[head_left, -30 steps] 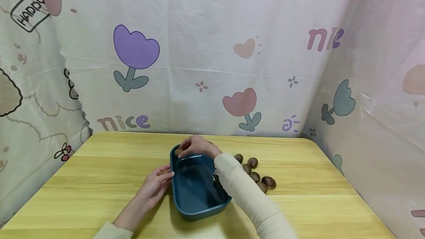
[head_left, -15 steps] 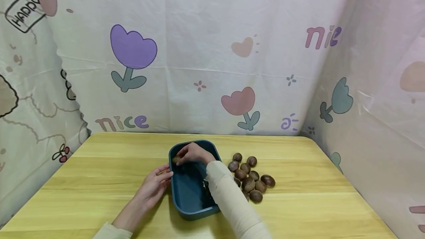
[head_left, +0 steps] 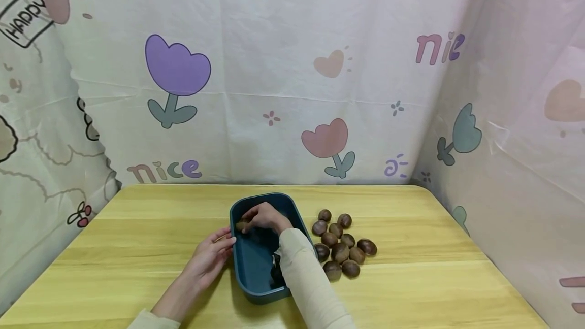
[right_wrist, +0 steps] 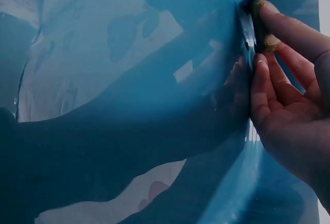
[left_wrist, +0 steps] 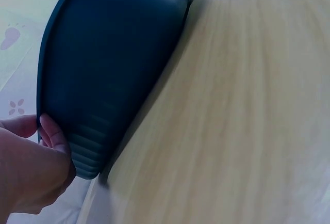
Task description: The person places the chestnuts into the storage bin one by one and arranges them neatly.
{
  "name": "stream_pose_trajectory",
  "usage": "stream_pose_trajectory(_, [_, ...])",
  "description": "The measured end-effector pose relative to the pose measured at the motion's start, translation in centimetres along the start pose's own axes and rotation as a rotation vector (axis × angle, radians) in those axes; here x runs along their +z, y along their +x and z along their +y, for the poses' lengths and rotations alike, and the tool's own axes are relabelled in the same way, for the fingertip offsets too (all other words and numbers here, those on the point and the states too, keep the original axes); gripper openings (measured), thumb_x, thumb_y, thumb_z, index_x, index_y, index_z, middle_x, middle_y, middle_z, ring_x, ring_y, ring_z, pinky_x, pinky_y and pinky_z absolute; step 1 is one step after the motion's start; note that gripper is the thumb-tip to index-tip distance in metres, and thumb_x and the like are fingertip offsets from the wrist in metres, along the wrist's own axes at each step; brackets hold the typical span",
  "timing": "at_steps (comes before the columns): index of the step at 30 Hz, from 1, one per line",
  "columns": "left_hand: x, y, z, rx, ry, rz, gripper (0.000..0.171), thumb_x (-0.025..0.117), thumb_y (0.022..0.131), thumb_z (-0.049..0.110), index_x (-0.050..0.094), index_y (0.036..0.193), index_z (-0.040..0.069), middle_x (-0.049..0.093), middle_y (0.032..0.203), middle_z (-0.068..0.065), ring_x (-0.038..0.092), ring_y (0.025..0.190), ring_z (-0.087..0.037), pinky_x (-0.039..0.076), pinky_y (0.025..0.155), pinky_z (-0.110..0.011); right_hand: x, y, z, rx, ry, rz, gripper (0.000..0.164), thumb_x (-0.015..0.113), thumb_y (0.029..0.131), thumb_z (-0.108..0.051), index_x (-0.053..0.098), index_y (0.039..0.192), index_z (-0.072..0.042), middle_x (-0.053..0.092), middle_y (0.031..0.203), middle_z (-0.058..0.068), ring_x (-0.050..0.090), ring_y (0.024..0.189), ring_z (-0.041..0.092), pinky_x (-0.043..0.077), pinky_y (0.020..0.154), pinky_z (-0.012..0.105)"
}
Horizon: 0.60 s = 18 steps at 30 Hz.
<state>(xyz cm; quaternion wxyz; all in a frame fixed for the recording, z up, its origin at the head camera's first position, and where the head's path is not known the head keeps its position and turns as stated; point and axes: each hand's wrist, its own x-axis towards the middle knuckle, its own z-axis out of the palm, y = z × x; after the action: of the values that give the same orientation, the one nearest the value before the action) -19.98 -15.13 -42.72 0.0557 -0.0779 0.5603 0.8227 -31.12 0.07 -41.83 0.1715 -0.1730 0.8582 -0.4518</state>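
A deep dark-blue rectangular box (head_left: 251,268) stands on the table. My left hand (head_left: 210,258) pinches its left rim, with thumb and fingers on either side of the wall (left_wrist: 113,53) in the left wrist view. Inside the box, my right hand (head_left: 266,217) holds a brown chestnut (head_left: 240,226) low against the left wall. The right wrist view shows the chestnut (right_wrist: 269,42) between the fingertips, close to the glossy wall, partly covered by the fingers. My right forearm crosses the box's near right side and hides part of the inside.
Several loose chestnuts (head_left: 340,253) lie in a group on the table just right of the box, the nearest ones close to its wall. Behind the wooden table (head_left: 434,278) hangs a printed cloth (head_left: 265,151), which also covers both sides.
My right hand has gone from above the far left rim down into the box, carrying the chestnut. Its sleeve has shifted left, uncovering more chestnuts. My left hand keeps its grip on the rim.
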Motion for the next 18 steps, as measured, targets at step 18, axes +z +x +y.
stream_pose_trajectory(18, [-0.04,-0.07,-0.06,-0.006,0.0,-0.005,0.041,0.047,0.098,-0.002,0.03,0.135,-0.009,0.051,0.111,-0.008,0.053,0.091,-0.013,0.045,0.081,-0.023,0.07,0.11,0.18,0.005,0.0,0.005,0.033,0.081,0.078,-0.009,0.073,0.11,-0.008,0.068,0.1,0.0,0.057,0.087,0.013,0.049,0.086,0.032])
